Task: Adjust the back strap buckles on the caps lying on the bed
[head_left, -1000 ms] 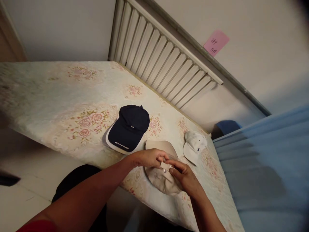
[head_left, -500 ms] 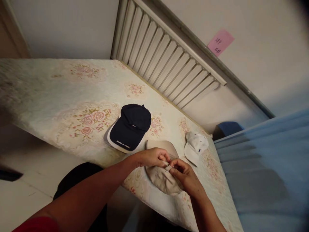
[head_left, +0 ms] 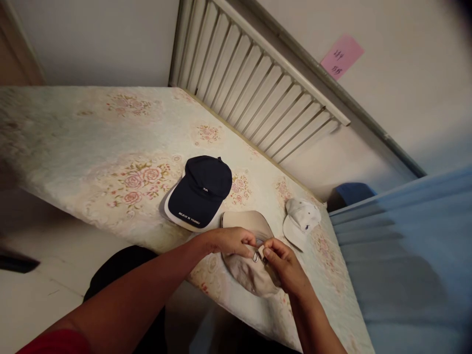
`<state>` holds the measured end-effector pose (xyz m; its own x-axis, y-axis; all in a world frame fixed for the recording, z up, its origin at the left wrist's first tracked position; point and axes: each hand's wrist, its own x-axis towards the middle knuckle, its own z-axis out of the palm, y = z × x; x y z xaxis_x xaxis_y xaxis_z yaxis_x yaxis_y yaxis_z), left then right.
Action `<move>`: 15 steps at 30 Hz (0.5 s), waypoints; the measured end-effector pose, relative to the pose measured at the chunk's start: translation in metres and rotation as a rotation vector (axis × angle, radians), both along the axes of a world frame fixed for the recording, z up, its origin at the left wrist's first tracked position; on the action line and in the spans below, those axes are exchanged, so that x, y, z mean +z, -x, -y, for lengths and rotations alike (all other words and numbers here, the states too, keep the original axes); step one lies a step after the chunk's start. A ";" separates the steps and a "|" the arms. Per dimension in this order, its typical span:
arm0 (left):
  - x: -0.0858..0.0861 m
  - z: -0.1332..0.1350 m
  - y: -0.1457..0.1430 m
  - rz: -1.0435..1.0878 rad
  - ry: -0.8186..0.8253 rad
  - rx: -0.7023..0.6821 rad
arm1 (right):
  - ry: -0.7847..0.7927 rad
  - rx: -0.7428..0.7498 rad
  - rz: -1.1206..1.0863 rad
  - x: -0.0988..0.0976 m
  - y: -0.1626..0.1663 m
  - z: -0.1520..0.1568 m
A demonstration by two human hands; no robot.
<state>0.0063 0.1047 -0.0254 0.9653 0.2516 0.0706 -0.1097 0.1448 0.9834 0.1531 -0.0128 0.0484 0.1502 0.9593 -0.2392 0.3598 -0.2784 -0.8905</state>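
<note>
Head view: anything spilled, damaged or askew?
Nothing stands out: the navy cap and white cap rest on the floral surface; the beige cap, partly hidden by the left hand and right hand, shows no visible damage.

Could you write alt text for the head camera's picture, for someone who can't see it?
A person's left hand and right hand hold a beige cap near its metal buckle, over a flower-patterned surface. A navy cap lies to the left, a white cap to the right; beyond are a radiator and blue curtain.
</note>
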 end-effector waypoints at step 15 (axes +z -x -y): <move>-0.002 0.008 -0.004 -0.079 0.004 0.052 | -0.111 0.061 0.165 0.008 0.006 0.000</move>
